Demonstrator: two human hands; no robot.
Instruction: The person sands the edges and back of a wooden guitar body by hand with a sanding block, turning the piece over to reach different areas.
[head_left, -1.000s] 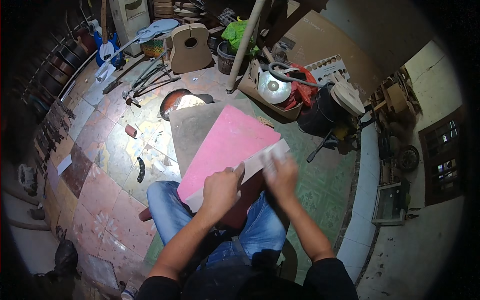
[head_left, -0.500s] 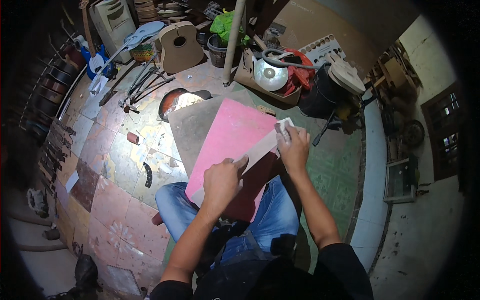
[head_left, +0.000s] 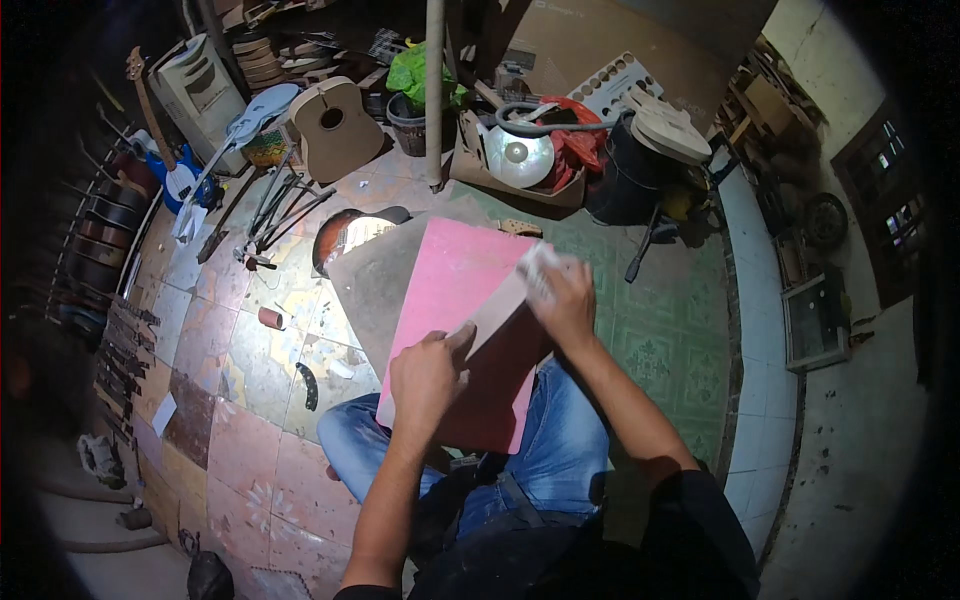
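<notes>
A long, flat, pale wooden strip [head_left: 499, 313] lies diagonally over the pink rectangular board [head_left: 440, 275], from its near left corner to its far right corner. Of the hands, the left hand [head_left: 428, 378], knuckles up, clasps the strip's near part, thumb pointing along it; the right hand [head_left: 566, 304], blurred, forearm slanting inward, grasps a whitish crumpled pad [head_left: 538, 266] against the far end.

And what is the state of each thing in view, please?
Left hand, closed on pale strip
Right hand, closed on whitish piece, blurred
Pale strip, slanting over pink board
Pink board, partly covering grey board
Acoustic guitar body, neckless, unpainted
Blue electric guitar, neck up
Cardboard box, open, filled
</notes>
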